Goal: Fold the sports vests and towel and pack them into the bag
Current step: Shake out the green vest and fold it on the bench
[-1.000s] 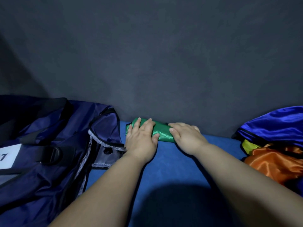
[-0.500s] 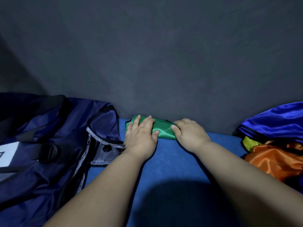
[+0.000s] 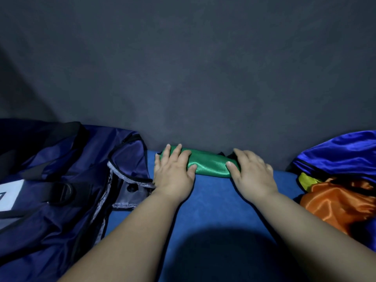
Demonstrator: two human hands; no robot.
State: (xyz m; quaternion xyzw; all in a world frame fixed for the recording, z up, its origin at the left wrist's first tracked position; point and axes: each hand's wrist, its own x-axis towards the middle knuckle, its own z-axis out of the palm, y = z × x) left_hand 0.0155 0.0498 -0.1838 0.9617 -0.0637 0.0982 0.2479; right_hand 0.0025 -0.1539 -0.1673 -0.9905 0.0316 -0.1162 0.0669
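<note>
A folded green vest (image 3: 209, 163) lies as a narrow bundle at the far edge of the blue surface (image 3: 213, 204), against the dark wall. My left hand (image 3: 173, 171) presses flat on its left end, fingers straight over the top and thumb on the front. My right hand (image 3: 253, 174) lies over its right end, thumb on the green cloth and fingers bent loosely over the far side. The dark blue bag (image 3: 61, 180) sits on the left, its opening toward the vest.
A heap of loose shiny vests lies at the right edge: a blue one (image 3: 341, 153) on top, a yellow one (image 3: 306, 180) and an orange one (image 3: 341, 200) below. A dark grey wall (image 3: 183, 78) closes off the far side.
My right hand has slid to the right along the green vest, showing more of the cloth between my hands. The left hand has stayed on the left end.
</note>
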